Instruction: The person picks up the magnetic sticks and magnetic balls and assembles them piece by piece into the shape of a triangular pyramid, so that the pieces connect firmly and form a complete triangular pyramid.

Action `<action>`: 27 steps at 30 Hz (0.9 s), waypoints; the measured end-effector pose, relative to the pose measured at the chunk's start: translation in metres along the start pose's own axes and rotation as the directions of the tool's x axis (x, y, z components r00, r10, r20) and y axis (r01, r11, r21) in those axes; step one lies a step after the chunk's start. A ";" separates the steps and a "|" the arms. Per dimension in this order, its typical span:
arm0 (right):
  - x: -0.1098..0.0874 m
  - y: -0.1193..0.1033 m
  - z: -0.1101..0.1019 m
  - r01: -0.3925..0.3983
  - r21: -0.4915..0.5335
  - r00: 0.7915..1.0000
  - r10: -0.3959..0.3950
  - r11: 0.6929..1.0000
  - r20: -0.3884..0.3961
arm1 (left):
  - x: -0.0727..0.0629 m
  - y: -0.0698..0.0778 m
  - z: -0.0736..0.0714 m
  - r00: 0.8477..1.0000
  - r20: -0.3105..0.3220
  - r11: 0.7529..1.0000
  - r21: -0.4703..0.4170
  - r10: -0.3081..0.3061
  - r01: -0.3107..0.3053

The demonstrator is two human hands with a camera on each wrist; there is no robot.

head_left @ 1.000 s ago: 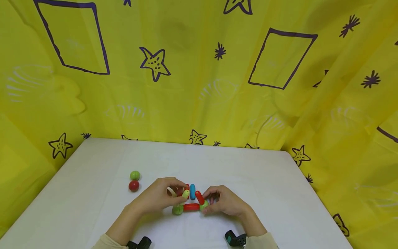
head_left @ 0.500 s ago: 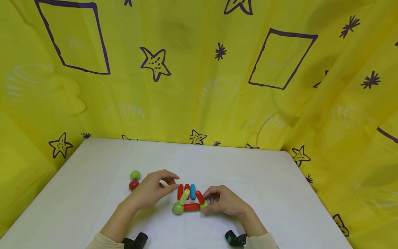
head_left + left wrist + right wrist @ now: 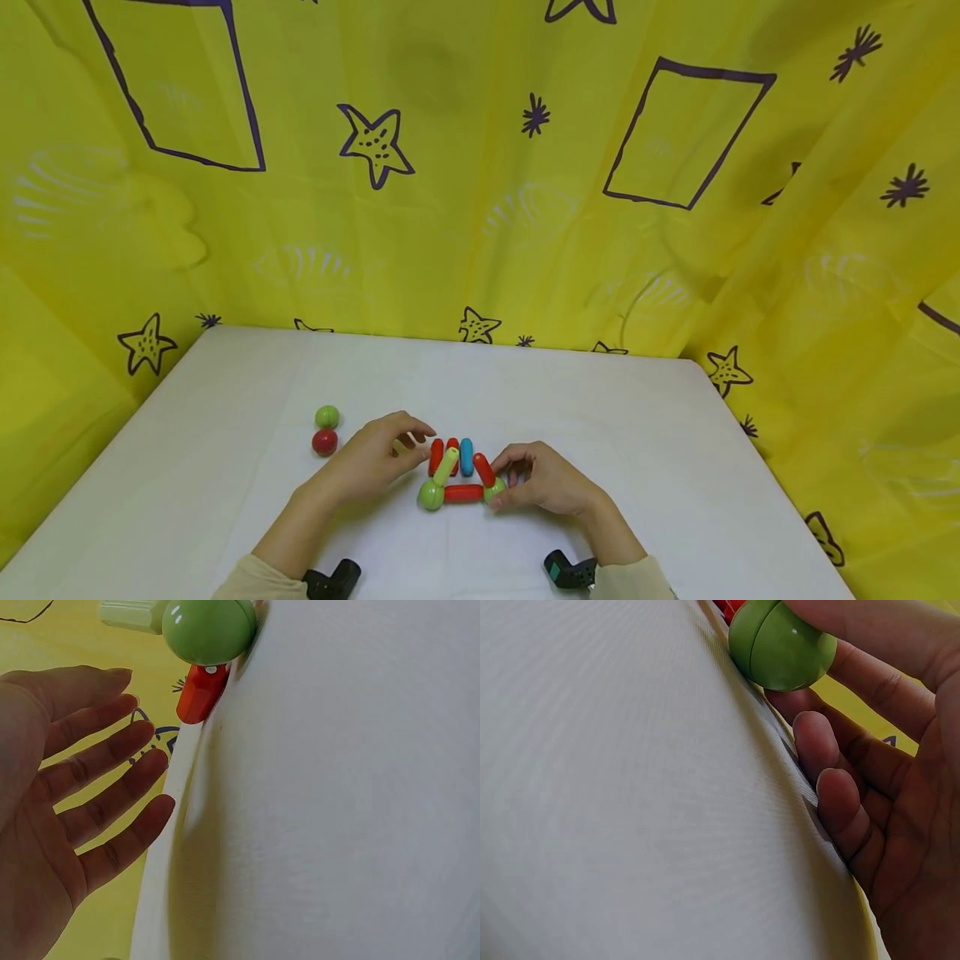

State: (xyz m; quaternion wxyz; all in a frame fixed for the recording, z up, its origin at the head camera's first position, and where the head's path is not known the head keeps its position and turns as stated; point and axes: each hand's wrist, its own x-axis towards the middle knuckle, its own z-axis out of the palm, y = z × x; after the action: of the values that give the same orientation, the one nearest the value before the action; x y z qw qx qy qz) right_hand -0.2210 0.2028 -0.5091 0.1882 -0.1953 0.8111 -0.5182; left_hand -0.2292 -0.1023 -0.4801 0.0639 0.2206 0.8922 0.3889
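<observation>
Two green balls joined by a red rod (image 3: 463, 493) sit on the white table. From the left ball (image 3: 431, 496) a pale yellow-green rod (image 3: 446, 467) slants up. A shorter-looking red rod (image 3: 483, 469) leans up from the right ball. My right hand (image 3: 551, 477) holds that right green ball (image 3: 784, 645) between thumb and fingers. My left hand (image 3: 377, 457) holds nothing, its fingers loosely bent, just left of the assembly. In the left wrist view its palm and spread fingers (image 3: 124, 784) show below the left ball.
Behind the assembly lie a blue rod (image 3: 467, 457) and two loose red rods (image 3: 437, 457). Farther left, a red ball (image 3: 325, 442) and a green ball (image 3: 327, 417) lie together. A yellow patterned curtain (image 3: 450, 233) hangs around the table's back and sides.
My left hand has let go of the yellow-green rod and drawn back to the left, uncovering the loose red rods. My right hand stays at the right green ball.
</observation>
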 end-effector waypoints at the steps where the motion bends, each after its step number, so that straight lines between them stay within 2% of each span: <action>1: 0.000 0.000 0.000 -0.003 -0.001 1.000 0.003 1.000 -0.001 | 0.000 0.000 0.000 1.000 -0.004 1.000 0.005 -0.004 0.004; 7: 0.000 -0.001 0.000 -0.017 -0.007 1.000 0.017 1.000 -0.002 | -0.001 -0.002 -0.008 0.996 -0.034 0.997 0.012 -0.079 0.080; 12: 0.000 -0.001 0.000 -0.011 0.003 1.000 0.011 1.000 0.000 | -0.004 -0.009 -0.023 0.993 -0.086 0.996 -0.003 -0.085 0.085; 15: 0.000 -0.001 0.000 -0.005 0.005 1.000 0.005 1.000 -0.001 | -0.006 -0.015 -0.031 0.986 -0.143 0.996 0.018 -0.083 0.086; 18: 0.000 -0.001 0.000 -0.005 0.004 1.000 0.005 1.000 -0.003 | -0.007 -0.021 -0.039 0.973 -0.216 0.994 0.058 -0.079 0.094; 22: 0.000 -0.001 -0.001 -0.012 -0.001 1.000 0.012 1.000 -0.001 | -0.008 -0.029 -0.046 0.946 -0.313 0.988 0.098 -0.082 0.118; 24: 0.000 -0.001 -0.001 -0.015 -0.003 1.000 0.015 1.000 0.000 | -0.009 -0.033 -0.048 0.931 -0.352 0.983 0.111 -0.099 0.146; 27: -0.001 -0.001 -0.001 -0.018 -0.003 1.000 0.018 1.000 0.002 | -0.010 -0.039 -0.050 0.909 -0.384 0.967 0.118 -0.164 0.225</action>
State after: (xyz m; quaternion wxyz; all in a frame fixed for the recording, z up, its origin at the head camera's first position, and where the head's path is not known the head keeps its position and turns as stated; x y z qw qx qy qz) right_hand -0.2207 0.2033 -0.5076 0.1933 -0.1888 0.8135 -0.5150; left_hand -0.2482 -0.1631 -0.4748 -0.0852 0.0572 0.9339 0.3425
